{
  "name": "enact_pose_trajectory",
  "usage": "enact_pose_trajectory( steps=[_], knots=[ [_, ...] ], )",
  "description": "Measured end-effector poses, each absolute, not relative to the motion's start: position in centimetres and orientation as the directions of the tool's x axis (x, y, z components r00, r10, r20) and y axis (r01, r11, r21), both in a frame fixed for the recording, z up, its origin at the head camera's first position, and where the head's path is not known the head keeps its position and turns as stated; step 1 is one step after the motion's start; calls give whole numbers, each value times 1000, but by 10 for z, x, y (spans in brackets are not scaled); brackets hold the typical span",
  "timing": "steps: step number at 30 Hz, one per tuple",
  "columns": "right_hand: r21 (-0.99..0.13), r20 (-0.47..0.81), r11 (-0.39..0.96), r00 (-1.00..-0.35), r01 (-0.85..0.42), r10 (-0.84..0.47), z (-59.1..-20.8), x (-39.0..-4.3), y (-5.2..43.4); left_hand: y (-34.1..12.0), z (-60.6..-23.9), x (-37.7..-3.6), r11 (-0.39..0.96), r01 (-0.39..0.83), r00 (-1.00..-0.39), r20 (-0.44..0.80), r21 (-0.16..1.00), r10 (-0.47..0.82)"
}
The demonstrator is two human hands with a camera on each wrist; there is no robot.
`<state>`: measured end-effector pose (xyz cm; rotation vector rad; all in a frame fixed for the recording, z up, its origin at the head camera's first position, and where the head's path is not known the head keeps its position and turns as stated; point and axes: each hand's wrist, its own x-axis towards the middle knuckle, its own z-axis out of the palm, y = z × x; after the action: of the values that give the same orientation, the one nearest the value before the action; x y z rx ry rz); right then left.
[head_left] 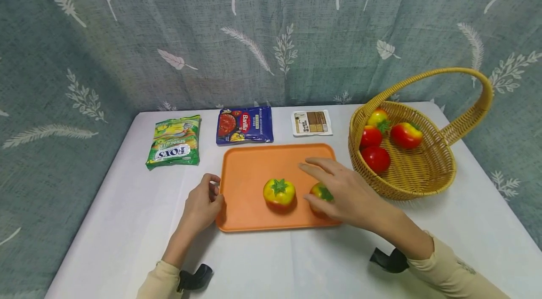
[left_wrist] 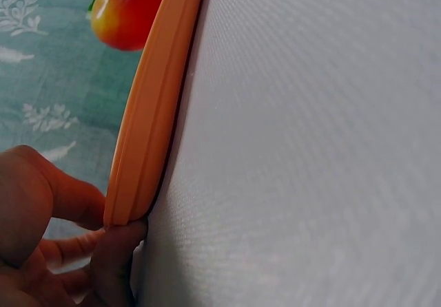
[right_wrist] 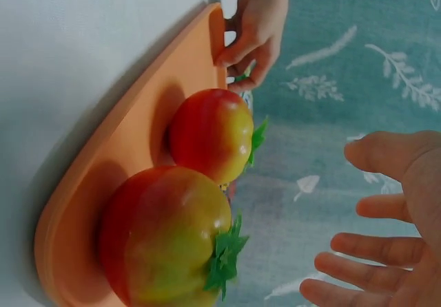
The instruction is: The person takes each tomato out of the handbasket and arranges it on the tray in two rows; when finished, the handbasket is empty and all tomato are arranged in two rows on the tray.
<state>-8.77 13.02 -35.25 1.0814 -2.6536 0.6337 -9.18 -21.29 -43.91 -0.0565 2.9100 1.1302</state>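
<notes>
My left hand (head_left: pixel 202 205) pinches the left rim of an orange tray (head_left: pixel 245 158) between thumb and fingers. In the left wrist view, the tray edge (left_wrist: pixel 148 114) sits between the thumb and a finger at the table. A yellow-and-red tomato (head_left: pixel 279 194) with a green leafy top lies near the tray's middle. Another such tomato (right_wrist: pixel 165 241) rests at the tray's right end, partly hidden in the head view by my right hand (head_left: pixel 345 191). That hand hovers just over it, fingers spread and apart from it in the right wrist view.
A wicker basket (head_left: pixel 427 174) with a tall handle stands at the right, holding several tomatoes. Behind the tray lie a blue Barilla pouch (head_left: pixel 245 125) and a white-and-brown packet (head_left: pixel 312 123). A green packet (head_left: pixel 174 141) lies at the left. A patterned curtain (head_left: pixel 271 31) hangs behind the table.
</notes>
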Motion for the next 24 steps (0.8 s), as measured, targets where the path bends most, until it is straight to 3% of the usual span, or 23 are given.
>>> enact_pose_trajectory(
  steps=[24],
  knots=[
    [-289, 419, 680, -728, -674, -543, -345, -89, 168, -211, -440, -92, 748, -49, -999, -35, 661, -34]
  ],
)
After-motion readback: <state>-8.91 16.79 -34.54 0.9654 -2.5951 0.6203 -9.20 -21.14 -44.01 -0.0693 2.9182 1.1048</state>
